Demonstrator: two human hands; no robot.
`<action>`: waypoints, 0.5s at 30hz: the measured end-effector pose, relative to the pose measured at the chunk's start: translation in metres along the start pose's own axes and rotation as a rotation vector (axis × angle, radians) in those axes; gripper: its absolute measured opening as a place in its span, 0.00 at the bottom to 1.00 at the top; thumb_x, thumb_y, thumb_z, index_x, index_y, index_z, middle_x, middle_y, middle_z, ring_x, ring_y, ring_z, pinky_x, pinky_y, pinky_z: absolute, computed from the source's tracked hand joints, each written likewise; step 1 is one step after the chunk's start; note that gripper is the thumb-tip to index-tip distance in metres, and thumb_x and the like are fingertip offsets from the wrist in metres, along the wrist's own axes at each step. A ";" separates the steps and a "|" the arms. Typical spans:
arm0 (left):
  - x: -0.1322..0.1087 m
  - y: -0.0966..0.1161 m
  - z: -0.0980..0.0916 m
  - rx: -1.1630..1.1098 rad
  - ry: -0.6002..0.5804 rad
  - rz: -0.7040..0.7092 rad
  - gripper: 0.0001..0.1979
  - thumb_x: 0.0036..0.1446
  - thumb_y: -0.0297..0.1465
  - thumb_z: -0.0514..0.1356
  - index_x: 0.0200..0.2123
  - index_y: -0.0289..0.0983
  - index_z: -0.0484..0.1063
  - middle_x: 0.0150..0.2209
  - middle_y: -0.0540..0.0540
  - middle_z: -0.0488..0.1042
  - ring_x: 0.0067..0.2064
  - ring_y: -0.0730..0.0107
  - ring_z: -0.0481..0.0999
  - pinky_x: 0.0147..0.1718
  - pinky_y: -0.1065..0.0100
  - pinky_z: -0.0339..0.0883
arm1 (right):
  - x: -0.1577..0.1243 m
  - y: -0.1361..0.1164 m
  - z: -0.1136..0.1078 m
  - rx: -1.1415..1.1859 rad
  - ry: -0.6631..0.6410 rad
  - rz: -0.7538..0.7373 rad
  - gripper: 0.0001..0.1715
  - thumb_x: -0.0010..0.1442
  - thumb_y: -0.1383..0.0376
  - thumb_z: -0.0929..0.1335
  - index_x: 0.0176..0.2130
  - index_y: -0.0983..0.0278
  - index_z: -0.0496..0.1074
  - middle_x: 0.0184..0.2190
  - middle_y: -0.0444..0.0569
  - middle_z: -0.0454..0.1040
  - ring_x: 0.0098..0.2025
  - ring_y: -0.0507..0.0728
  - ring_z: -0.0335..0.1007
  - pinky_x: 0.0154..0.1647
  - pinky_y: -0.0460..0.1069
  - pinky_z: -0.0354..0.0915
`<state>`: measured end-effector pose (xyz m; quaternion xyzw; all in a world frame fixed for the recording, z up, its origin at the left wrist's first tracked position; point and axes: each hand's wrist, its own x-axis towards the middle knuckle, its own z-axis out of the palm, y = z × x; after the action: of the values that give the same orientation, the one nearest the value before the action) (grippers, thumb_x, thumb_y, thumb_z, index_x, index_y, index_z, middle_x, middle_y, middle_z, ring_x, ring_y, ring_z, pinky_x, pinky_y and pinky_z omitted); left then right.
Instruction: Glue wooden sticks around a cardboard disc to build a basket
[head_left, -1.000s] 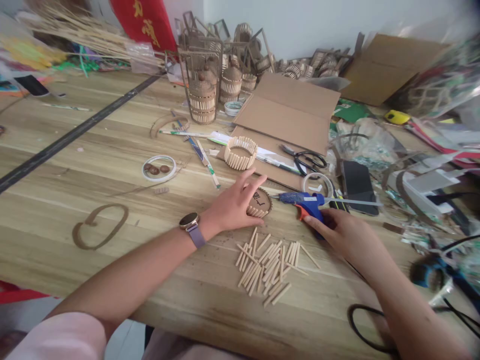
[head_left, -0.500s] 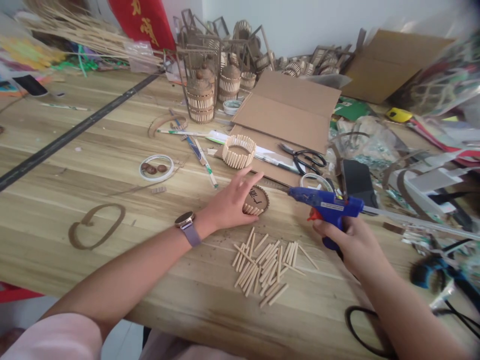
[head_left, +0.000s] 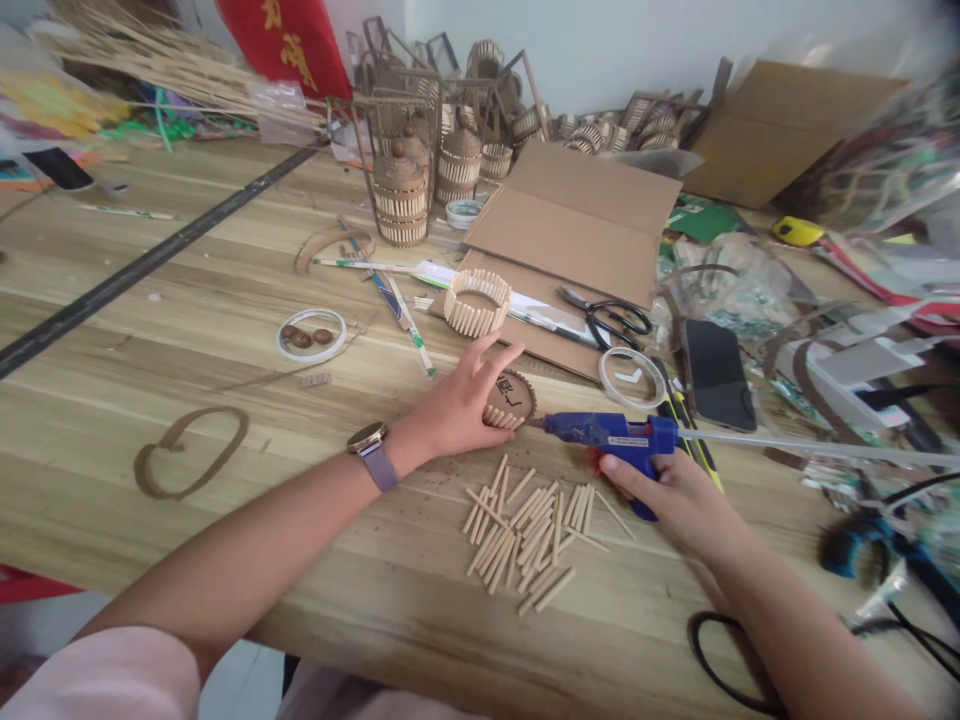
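Observation:
My right hand (head_left: 679,495) is wrapped round a blue glue gun (head_left: 600,430), its nozzle at the right edge of a round cardboard disc (head_left: 516,396). Short wooden sticks stand along the disc's near rim. My left hand (head_left: 469,400) grips the disc at its left side, thumb at the near sticks, other fingers reaching over the far side. Part of the disc is hidden under that hand. Just below lies a loose pile of short wooden sticks (head_left: 525,530). Beyond my left fingers stands a ring of upright sticks (head_left: 478,303).
Black scissors (head_left: 615,318) lie by the cardboard sheet (head_left: 577,220), and a tape roll (head_left: 631,377) and phone (head_left: 716,372) sit right of them. Small stick lanterns (head_left: 400,200) stand at the back. A white ring holds brown beads (head_left: 321,337). A black cable (head_left: 705,660) loops at front right.
My right hand has brought the glue gun left and down, so its nozzle is now at the disc's edge. My left hand and the disc have barely moved.

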<state>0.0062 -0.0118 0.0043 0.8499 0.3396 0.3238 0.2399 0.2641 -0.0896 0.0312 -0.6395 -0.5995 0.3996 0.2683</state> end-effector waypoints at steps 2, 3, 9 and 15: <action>0.000 0.000 0.000 0.000 -0.004 -0.007 0.52 0.44 0.28 0.71 0.65 0.46 0.43 0.66 0.33 0.44 0.67 0.38 0.50 0.59 0.40 0.59 | 0.001 -0.001 0.000 -0.014 -0.003 -0.056 0.29 0.49 0.39 0.69 0.26 0.63 0.73 0.18 0.44 0.69 0.21 0.52 0.63 0.20 0.46 0.60; 0.000 0.000 0.000 -0.002 -0.003 -0.007 0.52 0.44 0.28 0.72 0.65 0.46 0.43 0.66 0.33 0.44 0.67 0.38 0.50 0.59 0.40 0.59 | 0.001 -0.001 0.000 -0.021 -0.004 -0.074 0.29 0.49 0.39 0.68 0.25 0.62 0.72 0.18 0.45 0.70 0.22 0.54 0.65 0.20 0.46 0.62; 0.000 -0.001 0.000 -0.003 -0.006 -0.015 0.51 0.44 0.29 0.72 0.64 0.45 0.44 0.66 0.33 0.45 0.67 0.38 0.50 0.60 0.40 0.58 | 0.001 -0.002 0.001 -0.124 -0.007 -0.176 0.26 0.54 0.43 0.66 0.28 0.62 0.74 0.22 0.47 0.75 0.30 0.59 0.74 0.31 0.51 0.72; 0.001 -0.001 0.000 -0.001 -0.003 0.001 0.52 0.43 0.29 0.72 0.64 0.46 0.43 0.66 0.33 0.44 0.67 0.38 0.49 0.60 0.39 0.56 | 0.001 0.000 0.003 -0.260 -0.006 -0.242 0.24 0.56 0.46 0.66 0.35 0.63 0.77 0.31 0.49 0.81 0.33 0.60 0.77 0.36 0.52 0.73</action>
<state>0.0063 -0.0107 0.0035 0.8505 0.3386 0.3226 0.2407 0.2622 -0.0888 0.0293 -0.5906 -0.7195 0.2856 0.2277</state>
